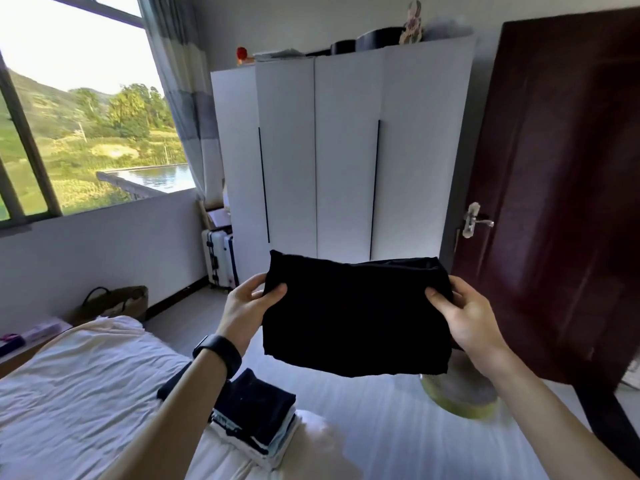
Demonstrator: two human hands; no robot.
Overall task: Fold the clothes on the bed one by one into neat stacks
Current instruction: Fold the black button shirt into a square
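Black garment [356, 313] folded, long axis left-right, pinched by both hands

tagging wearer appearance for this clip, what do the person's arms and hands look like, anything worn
Both forearms are bare, with no sleeves in view. The left hand and right hand wear no gloves, and no rings show. The left wrist carries a black watch with a wide band and a rectangular dark face. The right wrist is bare.

Bed [79, 382], white rumpled sheet; stack of folded clothes [256, 420] lying on it.
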